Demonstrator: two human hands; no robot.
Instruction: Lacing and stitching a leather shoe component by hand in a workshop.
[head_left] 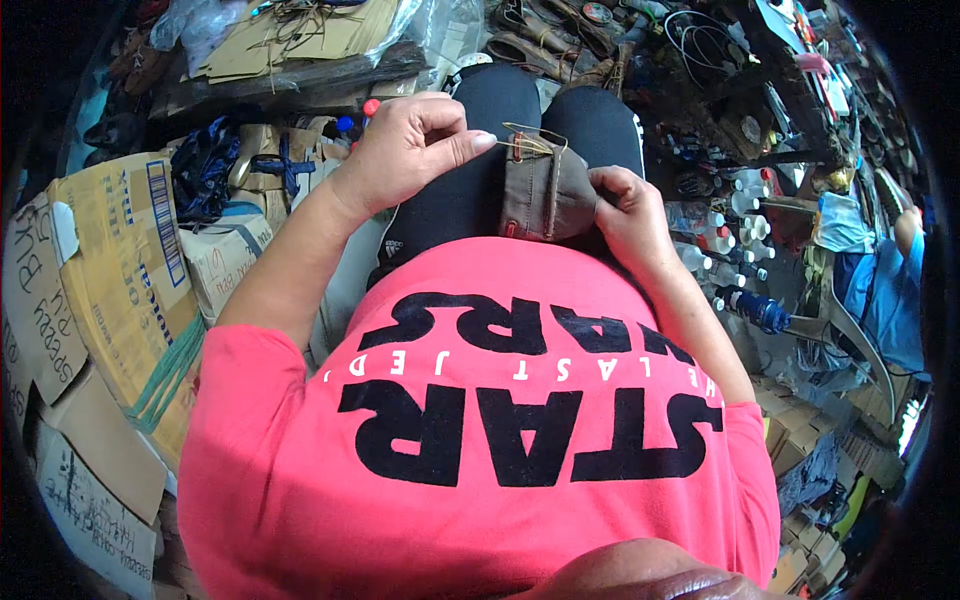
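A grey-brown stitched piece (pixel 530 195), perhaps leather or cloth, rests over my thighs. It has small reddish stitched tabs at its left corners and a pale seam down its middle. My right hand (pixel 632 212) grips its right edge between thumb and bent fingers. Tan thread (pixel 540 147) loops loosely across the top of the piece and runs left. At the thread's left end, my left hand (pixel 408 150) is closed in a pinch, thumb against forefinger. Whether a needle is also in that pinch is too small to tell.
Cardboard boxes (pixel 130 250) are stacked at my left. Several small bottles (pixel 735 235) stand on the right, near a dark blue bottle (pixel 757 310). Brown shoes (pixel 535 55) lie beyond my knees. A person in blue (pixel 885 300) is at the far right.
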